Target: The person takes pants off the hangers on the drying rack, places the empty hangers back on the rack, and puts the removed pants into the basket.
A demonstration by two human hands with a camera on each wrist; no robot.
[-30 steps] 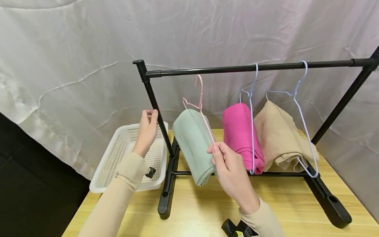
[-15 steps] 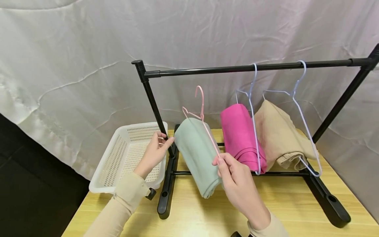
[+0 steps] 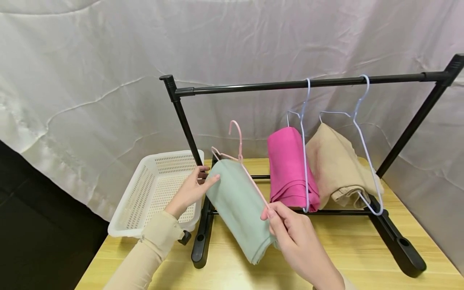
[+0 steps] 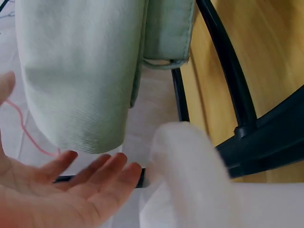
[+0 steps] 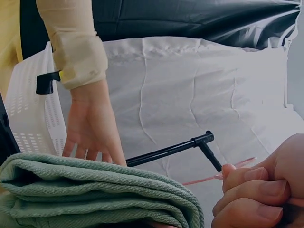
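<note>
A pink hanger (image 3: 253, 186) carries a folded pale green garment (image 3: 239, 209) in front of the rack's left part, its hook below the top bar. My right hand (image 3: 301, 237) pinches the hanger's near lower corner between thumb and fingers; in the right wrist view its fingers curl beside the garment's layered edge (image 5: 104, 190). My left hand (image 3: 190, 189) is at the garment's far left end, fingers spread and fairly straight. In the left wrist view those fingers (image 4: 107, 173) lie right by the rounded end of the cloth.
The black rack (image 3: 253, 86) holds a magenta garment (image 3: 290, 165) and a beige garment (image 3: 337, 165), each on a lilac hanger. A white perforated basket (image 3: 132, 197) stands left of the rack on the wooden table (image 3: 232, 274). Pale curtain hangs behind.
The pink hanger and green garment have come down and nearer, away from the top bar, with my right hand. My left hand has moved from the rack's left post to the garment's end.
</note>
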